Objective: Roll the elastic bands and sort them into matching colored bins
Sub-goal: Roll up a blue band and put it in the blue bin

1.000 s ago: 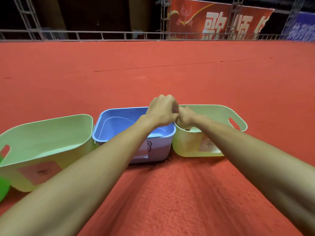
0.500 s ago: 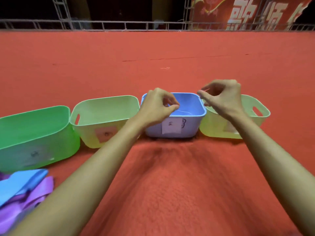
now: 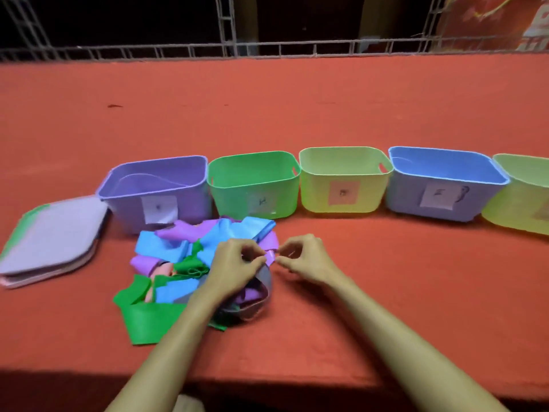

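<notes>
Left grip [image 3: 234, 263] and right grip [image 3: 306, 258] both pinched on purple band [image 3: 271, 257], over band pile [image 3: 175, 254] near front edge of surface [image 3: 401, 292].

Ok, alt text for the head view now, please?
The left hand and right hand pinch a purple band over a tangled pile of bands on red carpet. Behind, in a row: purple bin, green bin, yellow-green bin, blue bin, and second yellow-green bin, cut off.

Left hand [image 3: 234, 263] and right hand [image 3: 306, 260] apparently pinch a purple band [image 3: 271, 257] above the pile [image 3: 175, 254].
</notes>
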The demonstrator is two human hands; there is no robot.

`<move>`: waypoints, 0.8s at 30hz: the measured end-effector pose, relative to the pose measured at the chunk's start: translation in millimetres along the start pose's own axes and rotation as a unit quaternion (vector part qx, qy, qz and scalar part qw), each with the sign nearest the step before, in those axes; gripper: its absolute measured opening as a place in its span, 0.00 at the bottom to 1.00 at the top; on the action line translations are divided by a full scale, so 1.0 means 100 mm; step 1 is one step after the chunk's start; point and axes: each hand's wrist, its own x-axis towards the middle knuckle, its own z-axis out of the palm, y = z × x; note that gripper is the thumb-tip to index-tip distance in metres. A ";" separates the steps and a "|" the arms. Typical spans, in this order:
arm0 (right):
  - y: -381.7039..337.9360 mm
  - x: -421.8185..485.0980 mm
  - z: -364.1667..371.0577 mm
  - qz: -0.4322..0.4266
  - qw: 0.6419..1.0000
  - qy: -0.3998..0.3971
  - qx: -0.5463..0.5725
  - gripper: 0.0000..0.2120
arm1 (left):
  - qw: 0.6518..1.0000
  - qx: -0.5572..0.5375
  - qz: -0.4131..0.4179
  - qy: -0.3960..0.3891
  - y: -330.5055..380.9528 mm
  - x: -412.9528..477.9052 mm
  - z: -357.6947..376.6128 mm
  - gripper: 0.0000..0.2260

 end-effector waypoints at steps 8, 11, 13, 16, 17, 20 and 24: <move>-0.12 0.45 0.39 0.057 0.981 0.187 -0.022 0.13 | 0.993 -0.078 -0.032 0.077 -0.29 -0.18 -0.16 0.06; -0.16 0.68 0.36 0.086 0.986 0.140 0.009 0.15 | 0.994 -0.076 -0.035 0.074 -0.30 -0.11 -0.14 0.07; -0.20 0.78 0.36 0.061 0.991 0.119 0.002 0.06 | 0.993 -0.085 -0.037 0.075 -0.27 -0.07 -0.13 0.09; -0.37 0.80 0.25 -0.005 0.986 0.163 0.018 0.03 | 0.986 -0.109 -0.043 0.119 -0.19 -0.01 -0.16 0.10; -0.47 0.79 0.15 -0.024 0.982 0.184 0.034 0.04 | 0.982 -0.113 -0.042 0.148 -0.14 0.03 -0.19 0.10; -0.80 0.71 -0.26 -0.084 0.967 0.225 0.083 0.04 | 0.972 -0.092 -0.045 0.210 0.00 0.19 -0.28 0.20; -1.10 0.54 -0.89 -0.165 0.948 0.239 0.134 0.06 | 0.987 -0.071 -0.037 0.142 0.31 0.41 -0.26 0.36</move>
